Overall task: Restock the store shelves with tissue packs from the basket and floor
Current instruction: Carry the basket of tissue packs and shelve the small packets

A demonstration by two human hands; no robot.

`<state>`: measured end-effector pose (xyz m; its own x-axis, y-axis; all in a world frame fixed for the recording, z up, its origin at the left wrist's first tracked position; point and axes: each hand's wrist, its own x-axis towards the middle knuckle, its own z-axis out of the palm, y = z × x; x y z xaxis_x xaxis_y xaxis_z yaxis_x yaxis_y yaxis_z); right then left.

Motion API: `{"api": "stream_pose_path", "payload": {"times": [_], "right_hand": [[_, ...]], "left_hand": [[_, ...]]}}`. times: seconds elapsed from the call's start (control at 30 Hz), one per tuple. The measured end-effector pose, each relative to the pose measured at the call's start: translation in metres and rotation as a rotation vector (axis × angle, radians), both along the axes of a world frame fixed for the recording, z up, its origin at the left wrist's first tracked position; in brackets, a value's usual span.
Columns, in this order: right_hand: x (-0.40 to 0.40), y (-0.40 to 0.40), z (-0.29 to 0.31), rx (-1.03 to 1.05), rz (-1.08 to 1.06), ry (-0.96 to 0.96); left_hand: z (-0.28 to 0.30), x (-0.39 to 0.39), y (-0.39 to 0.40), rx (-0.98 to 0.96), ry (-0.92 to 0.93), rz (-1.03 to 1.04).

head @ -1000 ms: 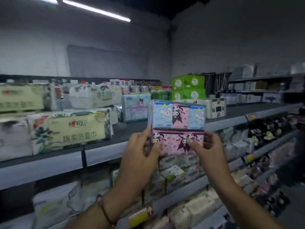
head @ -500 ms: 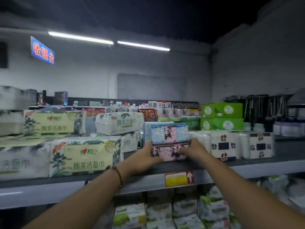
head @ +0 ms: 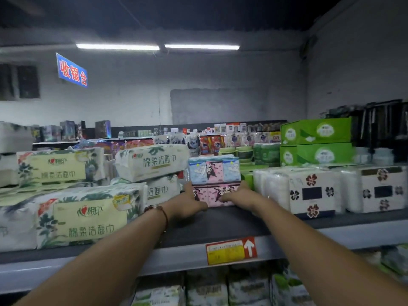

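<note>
A pink-and-blue cartoon tissue pack (head: 214,173) stands upright on the dark top shelf (head: 220,224), set back from the front edge. My left hand (head: 187,203) grips its lower left side and my right hand (head: 239,195) grips its lower right side, fingers across the pink bottom row. The pack sits between white-and-green facial tissue packs (head: 152,161) on the left and white floral-print packs (head: 306,191) on the right. No basket or floor is in view.
Large green-labelled tissue packs (head: 86,217) fill the shelf's left part. Green boxes (head: 318,142) are stacked at the back right. A red-and-yellow price tag (head: 230,250) is on the shelf's front rail. More packs (head: 205,288) fill the shelf below.
Both hands carried the cartoon pack from in front of the shelf onto the top shelf and pushed it further back. The view has tilted upward and come closer.
</note>
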<state>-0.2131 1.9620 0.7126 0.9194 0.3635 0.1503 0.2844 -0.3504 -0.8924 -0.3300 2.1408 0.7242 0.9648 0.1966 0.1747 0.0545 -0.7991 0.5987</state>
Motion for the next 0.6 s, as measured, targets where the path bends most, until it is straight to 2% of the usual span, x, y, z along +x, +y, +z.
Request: {"api": "stream_pose_path", "payload": {"times": [0.07, 0.13, 0.3, 0.43, 0.6], "right_hand": [[0.052, 0.008, -0.022, -0.028, 0.041, -0.004], [0.065, 0.011, -0.026, -0.023, 0.064, 0.008], [-0.031, -0.001, 0.016, -0.094, -0.05, 0.015], [-0.036, 0.005, 0.019, -0.144, -0.144, -0.046], [-0.052, -0.005, 0.016, -0.283, -0.114, -0.184]], "left_hand": [[0.01, -0.017, -0.016, 0.008, 0.017, 0.012], [0.013, -0.018, -0.019, 0.015, 0.017, 0.025], [0.013, -0.017, -0.021, 0.082, 0.046, 0.059], [0.01, -0.026, -0.028, 0.103, 0.057, 0.052], [0.01, -0.036, -0.027, 0.101, -0.043, 0.057]]}}
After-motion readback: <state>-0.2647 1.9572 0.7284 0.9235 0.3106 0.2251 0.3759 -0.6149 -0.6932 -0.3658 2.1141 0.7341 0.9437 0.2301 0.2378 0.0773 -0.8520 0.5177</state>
